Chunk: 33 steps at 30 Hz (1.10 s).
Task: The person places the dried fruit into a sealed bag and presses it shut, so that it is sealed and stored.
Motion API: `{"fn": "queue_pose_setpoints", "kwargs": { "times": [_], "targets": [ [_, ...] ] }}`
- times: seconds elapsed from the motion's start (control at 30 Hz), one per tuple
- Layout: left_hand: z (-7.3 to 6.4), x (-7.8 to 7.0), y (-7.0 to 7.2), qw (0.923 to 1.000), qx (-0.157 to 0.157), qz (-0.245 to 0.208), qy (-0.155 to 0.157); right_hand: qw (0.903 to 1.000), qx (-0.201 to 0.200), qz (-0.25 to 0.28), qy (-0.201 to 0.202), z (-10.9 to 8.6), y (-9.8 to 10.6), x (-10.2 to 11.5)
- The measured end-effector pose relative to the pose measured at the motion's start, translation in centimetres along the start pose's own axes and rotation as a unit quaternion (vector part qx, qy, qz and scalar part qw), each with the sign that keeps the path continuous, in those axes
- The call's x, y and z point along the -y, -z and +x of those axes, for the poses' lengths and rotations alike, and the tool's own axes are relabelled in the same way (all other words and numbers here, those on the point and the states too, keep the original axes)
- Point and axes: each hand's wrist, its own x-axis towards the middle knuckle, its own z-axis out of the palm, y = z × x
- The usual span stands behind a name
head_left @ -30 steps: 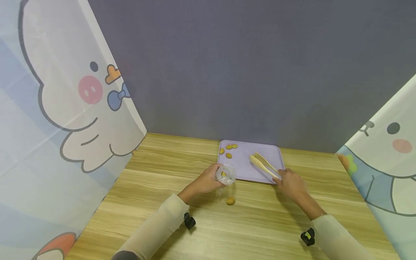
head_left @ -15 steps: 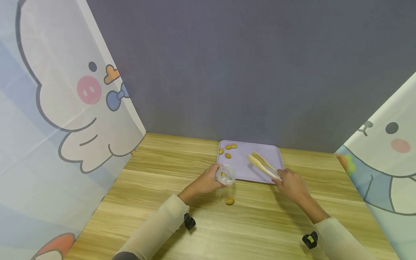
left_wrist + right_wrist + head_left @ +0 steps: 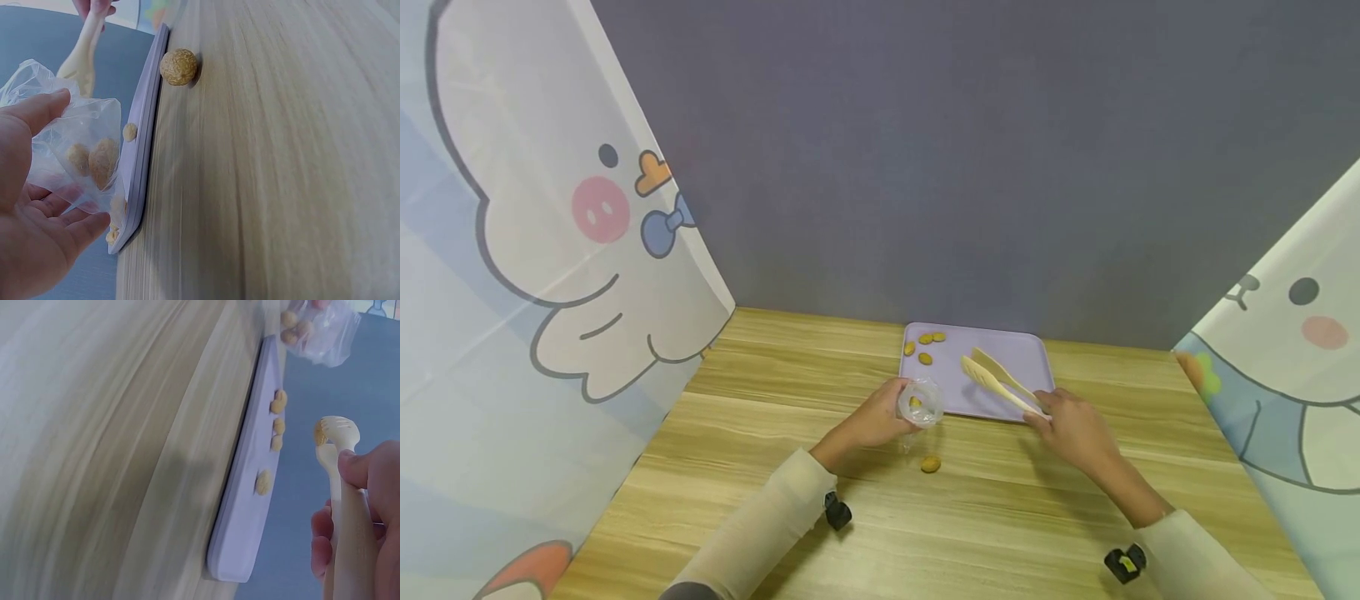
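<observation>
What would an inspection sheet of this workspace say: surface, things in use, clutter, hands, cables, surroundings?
Surface: wood-grain tabletop bearing a flat, rectangular lilac tray.
Job's things: brown, wrinkled, roundish walnuts on the tray and in a clear plastic bag; one loose walnut on the tabletop; cream two-armed tongs, material unclear, a walnut showing at their tips.
Clutter: nothing seen.
Hands: left hand holds the bag; right hand holds the tongs.
Cables: nothing seen.
Surroundings: plain grey wall behind; cartoon-printed sheets both sides.

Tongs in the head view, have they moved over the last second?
Yes. Judged against the tray, the tongs have shifted left in that view, so their tips appear nearer the nuts.
</observation>
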Motion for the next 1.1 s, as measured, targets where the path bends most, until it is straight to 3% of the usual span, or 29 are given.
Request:
{"fn": "queue_pose_setpoints", "kwargs": {
  "times": [0.73,1.1],
  "targets": [
    [0.1,-0.2,0.0,0.9997,-0.002,0.022,0.004,0.9985,-0.024,-0.001,0.049,-0.6,2.0,3.4],
    [0.1,-0.3,-0.1,0.9997,-0.001,0.02,0.012,0.9982,-0.008,0.004,0.06,-0.9,2.5,4.7]
  ]
}}
